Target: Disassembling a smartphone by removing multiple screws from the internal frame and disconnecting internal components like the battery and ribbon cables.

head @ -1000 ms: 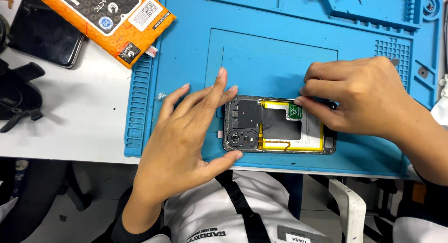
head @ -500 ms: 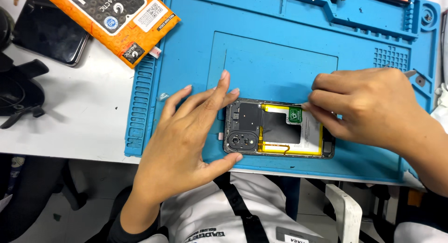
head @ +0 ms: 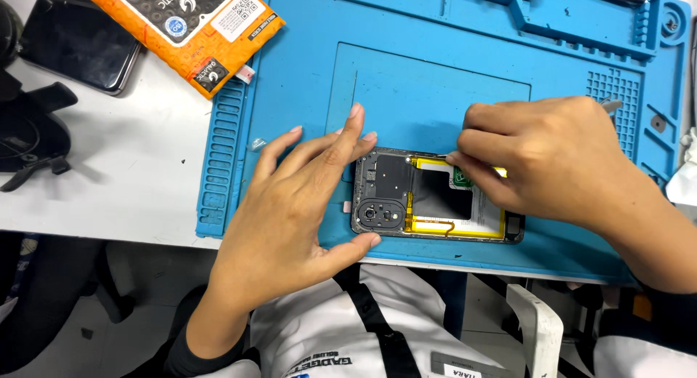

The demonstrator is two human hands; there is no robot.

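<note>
Bracing the opened smartphone point(head: 435, 196) is what my left hand point(head: 290, 218) is doing: it is spread wide, thumb tip against the near edge by the camera module point(head: 377, 215), fingers fanned past the far corner, clamping rather than gripping. The phone lies back-off, flat on the blue repair mat point(head: 435, 87), near its front edge, its black shield plate and yellow-framed battery point(head: 443, 200) exposed. My right hand point(head: 552, 160) is pinched narrow over the far long edge of the phone, fingertips closed on something small beside the green tab point(head: 462, 177); whether it is a tool tip or a pull strip I cannot tell, since the fingers cover it. A metal tip shows past the knuckles.

I judge the step in hand to be freeing something at the battery's upper edge. The next move calls for a slow, steady pull or pry, low to the board, with the left hand holding the frame flat.

Farther out, on the white tabletop point(head: 145, 167), lie an orange package point(head: 181, 29) and a dark phone point(head: 80, 40).
</note>
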